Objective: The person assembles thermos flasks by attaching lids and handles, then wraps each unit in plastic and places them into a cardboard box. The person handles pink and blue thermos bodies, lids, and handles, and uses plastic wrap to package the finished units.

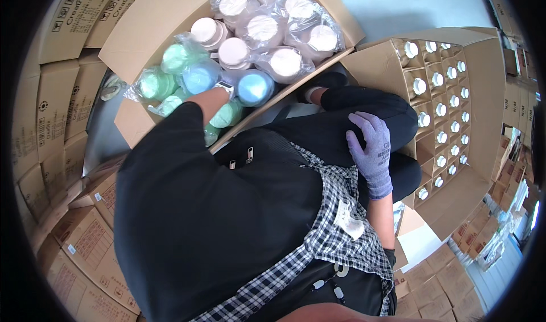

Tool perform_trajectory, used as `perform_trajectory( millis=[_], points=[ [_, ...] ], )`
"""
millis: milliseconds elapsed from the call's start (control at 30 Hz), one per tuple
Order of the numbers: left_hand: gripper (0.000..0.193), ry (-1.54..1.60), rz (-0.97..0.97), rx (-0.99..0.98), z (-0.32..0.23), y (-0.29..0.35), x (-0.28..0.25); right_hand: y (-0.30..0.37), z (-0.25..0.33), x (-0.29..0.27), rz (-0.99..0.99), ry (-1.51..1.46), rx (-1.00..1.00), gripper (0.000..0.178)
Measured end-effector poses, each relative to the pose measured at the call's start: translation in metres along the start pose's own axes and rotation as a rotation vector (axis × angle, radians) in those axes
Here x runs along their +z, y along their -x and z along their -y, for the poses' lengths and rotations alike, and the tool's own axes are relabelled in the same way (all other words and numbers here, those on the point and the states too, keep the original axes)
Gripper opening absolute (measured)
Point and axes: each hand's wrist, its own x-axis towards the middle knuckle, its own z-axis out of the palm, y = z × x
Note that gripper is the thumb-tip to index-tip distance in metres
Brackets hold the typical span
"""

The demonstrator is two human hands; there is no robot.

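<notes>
My left arm reaches into an open cardboard box (160,16) of plastic-wrapped bottles at the upper left. A white band, perhaps a watch, shows at the wrist of my left hand (224,90); its fingers are hidden down among the bottles. Close by are a blue bottle (200,79), a shiny blue-topped bottle (255,88) and a green bottle (226,115). Pale pink bottles (263,28) fill the box's right part. My right hand (371,146), in a lilac knit glove, rests on my black-trousered leg with fingers stretched out, holding nothing.
To the right stands another open carton (375,66), with cardboard dividers and several white-capped bottles (441,109) in its cells. Stacked sealed cartons (57,106) line the left side, with more cartons (94,248) at the lower left. Grey floor (398,3) shows at the top.
</notes>
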Motion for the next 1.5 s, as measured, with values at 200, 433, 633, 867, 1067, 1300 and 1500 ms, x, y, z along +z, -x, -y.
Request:
perform_trajectory(
  millis=[200, 433, 633, 867, 1067, 1300, 1500],
  points=[
    [0.050, 0.070, 0.505, 0.076, 0.024, 0.038, -0.096, 0.004, -0.002, -0.005, 0.022, -0.016, 0.007, 0.038],
    [0.045, 0.342, 0.041, -0.301, 0.145, 0.019, -0.080, 0.002, -0.002, 0.001, -0.012, -0.023, 0.018, 0.037],
    [0.051, 0.545, -0.078, -0.578, 0.119, -0.035, 0.046, 0.005, 0.005, -0.004, 0.010, -0.004, 0.004, 0.036],
    [0.071, 0.870, -0.170, -0.171, 0.135, 0.059, -0.131, 0.017, -0.001, -0.017, -0.025, -0.221, -0.007, 0.036],
    [0.050, 0.558, -0.577, 0.313, 0.043, 0.180, -0.343, -0.008, 0.034, -0.030, -0.333, -0.642, 0.097, 0.112],
    [0.045, 0.983, -0.467, 0.722, -0.139, 0.126, -0.413, 0.078, -0.007, -0.057, -0.532, -0.973, 0.260, 0.103],
    [0.103, 0.956, -0.569, 0.836, -0.156, 0.104, -0.369, 0.215, -0.023, -0.026, -0.927, -1.838, 0.500, 0.049]
  ],
)
